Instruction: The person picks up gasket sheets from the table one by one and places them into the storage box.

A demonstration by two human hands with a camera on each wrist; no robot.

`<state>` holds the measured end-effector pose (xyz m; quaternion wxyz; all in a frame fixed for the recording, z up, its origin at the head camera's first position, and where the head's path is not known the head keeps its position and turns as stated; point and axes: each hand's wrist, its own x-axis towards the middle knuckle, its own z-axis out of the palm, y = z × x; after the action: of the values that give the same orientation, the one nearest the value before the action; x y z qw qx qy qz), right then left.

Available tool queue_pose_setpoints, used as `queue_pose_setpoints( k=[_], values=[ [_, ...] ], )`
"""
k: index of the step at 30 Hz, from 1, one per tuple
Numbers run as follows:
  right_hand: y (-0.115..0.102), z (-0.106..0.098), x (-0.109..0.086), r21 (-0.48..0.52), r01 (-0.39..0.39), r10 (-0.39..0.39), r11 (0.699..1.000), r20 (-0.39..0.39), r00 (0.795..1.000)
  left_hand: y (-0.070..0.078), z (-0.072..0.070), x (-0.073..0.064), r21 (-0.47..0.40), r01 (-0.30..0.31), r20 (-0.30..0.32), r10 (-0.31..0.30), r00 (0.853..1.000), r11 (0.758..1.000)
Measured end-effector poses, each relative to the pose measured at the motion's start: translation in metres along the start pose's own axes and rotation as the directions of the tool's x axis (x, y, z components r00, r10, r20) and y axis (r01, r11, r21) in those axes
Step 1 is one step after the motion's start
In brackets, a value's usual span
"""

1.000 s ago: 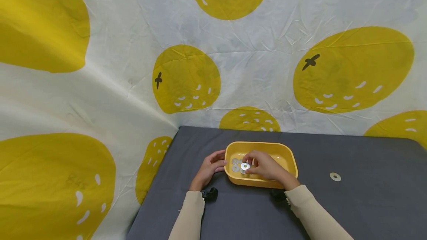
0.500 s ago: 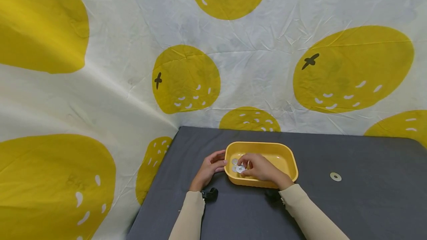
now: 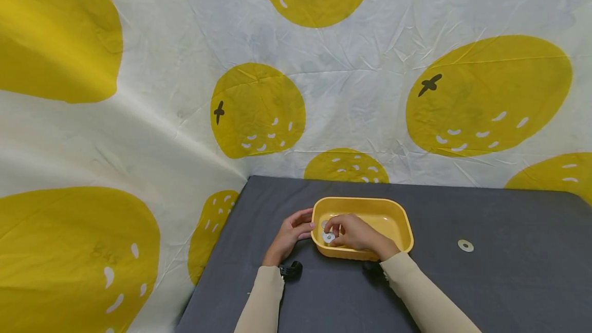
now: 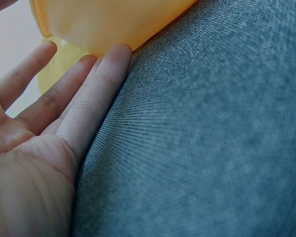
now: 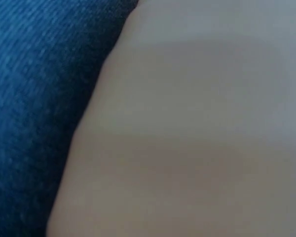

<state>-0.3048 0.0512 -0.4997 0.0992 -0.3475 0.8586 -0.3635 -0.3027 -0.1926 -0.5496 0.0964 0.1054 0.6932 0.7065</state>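
Observation:
A yellow plastic tub (image 3: 393, 209) sits on the dark grey cloth. My left hand (image 3: 290, 231) rests against its left end; in the left wrist view the fingers (image 4: 116, 64) lie fairly straight along the tub's outer wall. Reaching inside the tub, my right hand (image 3: 356, 233) pinches a silvery flat washer (image 3: 329, 237) between thumb and fingers, low at the left end. Part of another washer (image 3: 325, 224) shows just behind it on the tub floor. My right fingers and the held washer hide whatever lies beneath. The right wrist view holds only a blurred, pale close surface and cloth.
One more washer (image 3: 465, 245) lies on the grey-covered table (image 3: 522, 271) to the right of the tub. A white curtain (image 3: 356, 112) with yellow fruit prints hangs behind and to the left.
Inside the tub my right hand has moved left and slightly down with the pinched washer, covering washers seen earlier. My left hand stays at the tub's end.

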Motion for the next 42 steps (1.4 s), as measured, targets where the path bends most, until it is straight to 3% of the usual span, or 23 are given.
queue_pose_setpoints(
  k=[14, 18, 26, 32, 38, 42],
  values=[
    [0.000, 0.002, 0.005, -0.027, -0.040, 0.041, 0.999, 0.035, 0.999, 0.001, 0.001, -0.002, -0.010, -0.001, 0.003, 0.002, 1.000, 1.000],
    [-0.003, 0.000, 0.001, -0.034, -0.056, 0.056, 0.998, -0.003, 0.998, 0.002, 0.002, -0.002, -0.008, 0.005, -0.006, -0.005, 1.000, 1.000],
    [-0.006, -0.018, -0.018, -0.023, -0.039, 0.035, 0.999, -0.155, 0.987, 0.003, 0.002, -0.002, -0.012, 0.011, -0.018, -0.011, 1.000, 1.000],
    [-0.001, -0.041, -0.048, 0.030, -0.013, 0.021, 0.999, -0.294, 0.956, 0.002, 0.001, -0.002, -0.012, 0.013, -0.019, -0.013, 1.000, 1.000],
    [0.011, -0.062, -0.086, -0.067, -0.006, -0.026, 0.998, -0.464, 0.886, 0.003, 0.002, -0.003, -0.014, 0.012, -0.011, -0.013, 1.000, 1.000],
    [0.023, -0.076, -0.110, -0.081, -0.039, -0.008, 0.996, -0.514, 0.858, 0.003, 0.002, -0.003, -0.010, 0.015, -0.016, -0.015, 1.000, 1.000]
  ],
)
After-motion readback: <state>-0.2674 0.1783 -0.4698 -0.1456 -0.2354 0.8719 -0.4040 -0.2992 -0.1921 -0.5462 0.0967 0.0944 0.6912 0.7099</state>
